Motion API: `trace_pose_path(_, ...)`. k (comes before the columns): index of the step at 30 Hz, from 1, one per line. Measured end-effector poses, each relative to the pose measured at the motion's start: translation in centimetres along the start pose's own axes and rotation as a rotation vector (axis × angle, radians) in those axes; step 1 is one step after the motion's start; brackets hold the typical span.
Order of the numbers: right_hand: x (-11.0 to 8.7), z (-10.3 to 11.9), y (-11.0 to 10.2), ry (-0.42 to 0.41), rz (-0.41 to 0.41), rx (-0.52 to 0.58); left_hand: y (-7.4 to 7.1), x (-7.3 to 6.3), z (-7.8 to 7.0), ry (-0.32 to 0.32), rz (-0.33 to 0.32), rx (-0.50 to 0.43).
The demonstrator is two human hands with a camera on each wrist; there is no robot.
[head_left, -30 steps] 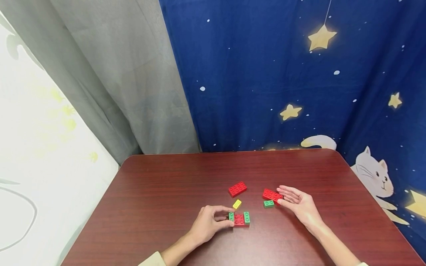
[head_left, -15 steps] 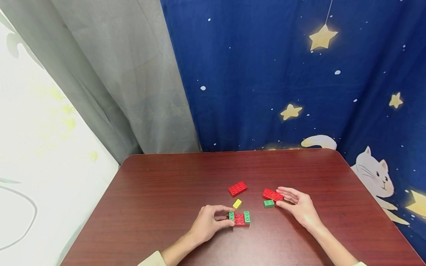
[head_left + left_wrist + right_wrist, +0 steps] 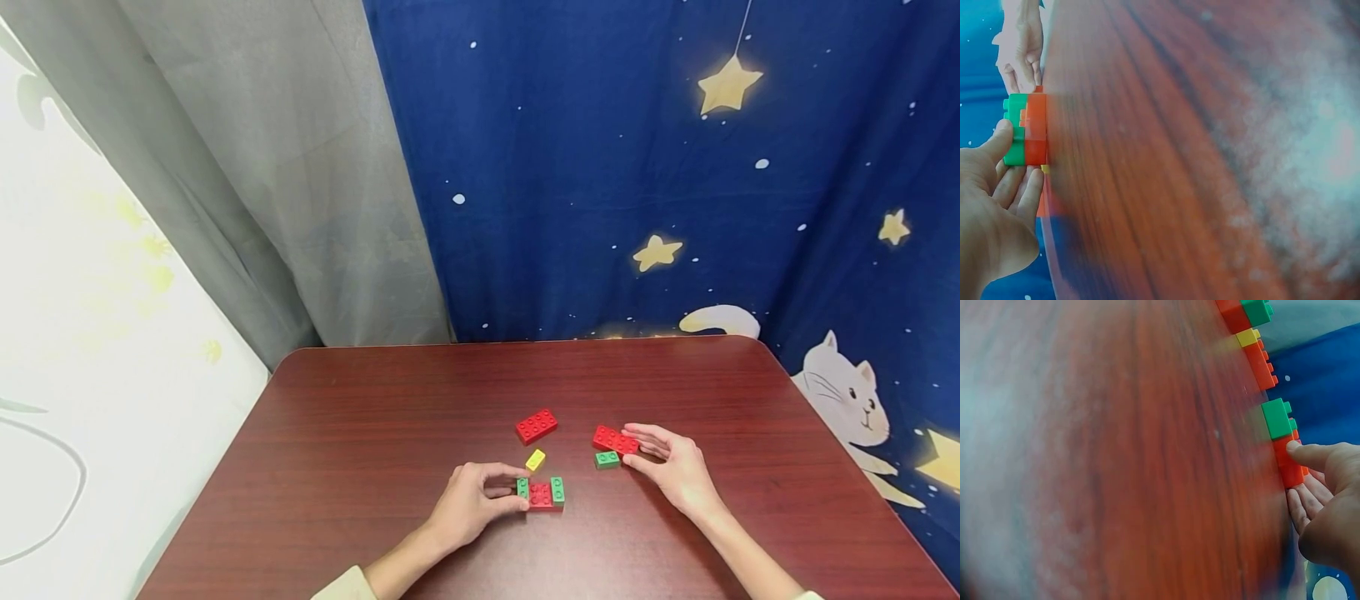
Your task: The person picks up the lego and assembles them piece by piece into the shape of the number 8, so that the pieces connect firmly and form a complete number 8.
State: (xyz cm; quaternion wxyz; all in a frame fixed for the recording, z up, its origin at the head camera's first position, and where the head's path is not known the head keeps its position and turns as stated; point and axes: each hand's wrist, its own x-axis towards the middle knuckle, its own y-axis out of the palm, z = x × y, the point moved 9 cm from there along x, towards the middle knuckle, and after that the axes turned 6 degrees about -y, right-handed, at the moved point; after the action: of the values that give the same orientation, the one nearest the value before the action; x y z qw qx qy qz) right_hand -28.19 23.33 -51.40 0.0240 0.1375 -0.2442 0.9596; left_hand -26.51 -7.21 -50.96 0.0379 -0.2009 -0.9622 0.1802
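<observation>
A red toy building brick [image 3: 540, 497] with a green brick [image 3: 557, 491] fixed on each end lies near the front of the table. My left hand [image 3: 471, 504] pinches its left end, thumb on the near side and fingers behind. Farther right, my right hand [image 3: 677, 472] holds the right end of another red brick [image 3: 613, 439] between thumb and fingers. In the right wrist view the thumb lies against that red brick [image 3: 1289, 465]. A small green brick [image 3: 607, 460] sits close against its near side.
A small yellow brick [image 3: 535, 460] lies just behind the joined bricks. Beyond it is another red brick [image 3: 536, 426], set at a slant. The dark wooden table [image 3: 360, 433] ends at a grey curtain [image 3: 352, 208] and a blue starry one [image 3: 540, 167].
The right hand has shifted slightly, its thumb and fingers settling around the right end of the red brick. My left hand and the joined bricks keep their place.
</observation>
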Motion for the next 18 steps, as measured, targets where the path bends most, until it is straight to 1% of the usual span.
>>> trace_pose_path(6, -0.07, 0.09, -0.14, 0.000, -0.010, 0.002, 0.02, -0.01, -0.06, 0.003, 0.000, -0.003)
trace_pose_path(11, -0.12, 0.01, -0.23, 0.022, -0.014, 0.022, 0.01, -0.02, -0.10, 0.005, -0.003, 0.005)
trace_pose_path(18, -0.22, -0.05, -0.30, 0.044, -0.014, 0.089, 0.01, -0.04, -0.14, 0.005, -0.002, 0.010)
